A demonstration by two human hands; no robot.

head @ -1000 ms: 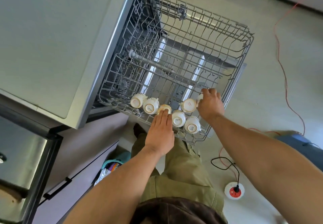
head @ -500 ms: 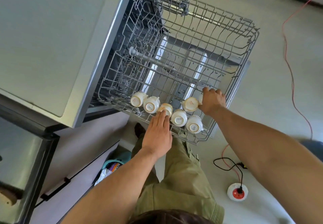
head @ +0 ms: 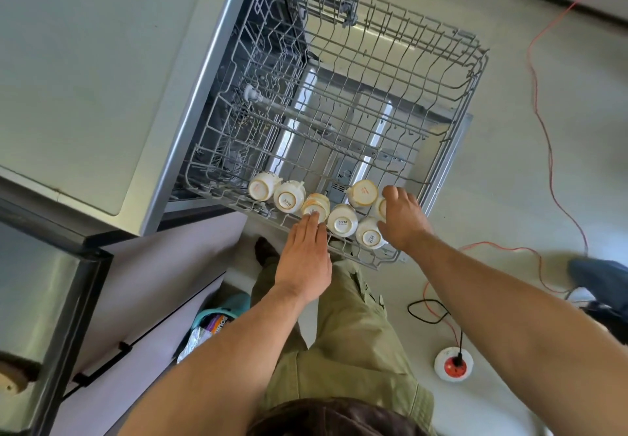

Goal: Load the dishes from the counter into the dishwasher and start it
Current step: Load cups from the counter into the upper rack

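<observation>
Seven cups sit upside down along the near edge of the pulled-out upper rack, six in plain view and one mostly covered. They take up only that near edge.

The left hand lies flat, fingers straight and pressed together, with its fingertips touching the base of the middle cup. The right hand has its fingers curled over the hidden cup at the right end of the group, apparently seating it.

Beneath the rack, the door of the dishwasher hangs open. Loading looks partly done: the cups are in, but the rack is not yet slid home, the door not yet closed and the machine not yet started.

Only part of the desk is in view, so I cannot tell whether more dishes wait there. An orange cable trails across the floor.
</observation>
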